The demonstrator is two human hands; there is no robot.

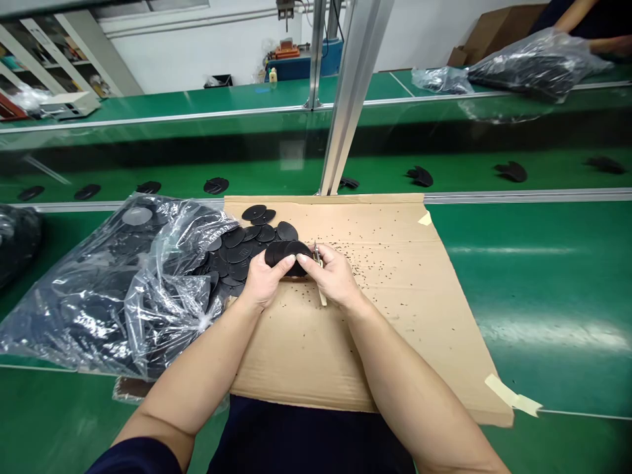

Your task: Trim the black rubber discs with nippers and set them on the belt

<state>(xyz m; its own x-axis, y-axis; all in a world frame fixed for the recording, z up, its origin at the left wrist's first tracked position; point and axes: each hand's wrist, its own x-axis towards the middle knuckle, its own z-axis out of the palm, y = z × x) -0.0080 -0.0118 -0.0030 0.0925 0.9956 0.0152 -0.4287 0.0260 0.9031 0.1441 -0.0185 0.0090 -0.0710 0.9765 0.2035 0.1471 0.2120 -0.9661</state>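
Note:
My left hand [264, 280] is closed around the near left side of a fanned stack of black oval discs [286, 250], its thumb on top. My right hand [336, 273] pinches the stack's right end with its thumb. The same hand also holds a small metal hand tool [318, 255] with a pale handle pointing down; its exact kind is hard to make out. Left of the stack, a loose pile of black discs [239, 253] spills from a clear plastic bag [113, 289]. Beneath both hands lies a cardboard sheet [306, 355] sprinkled with tiny black scraps.
Behind the cardboard, small clusters of black discs [419, 176] sit spaced along a green conveyor belt [276, 168]. A metal post [353, 92] rises at the far edge. Tape [513, 395] marks the cardboard's near right corner. Another person's arm [575, 14] is beside a plastic bag [538, 62].

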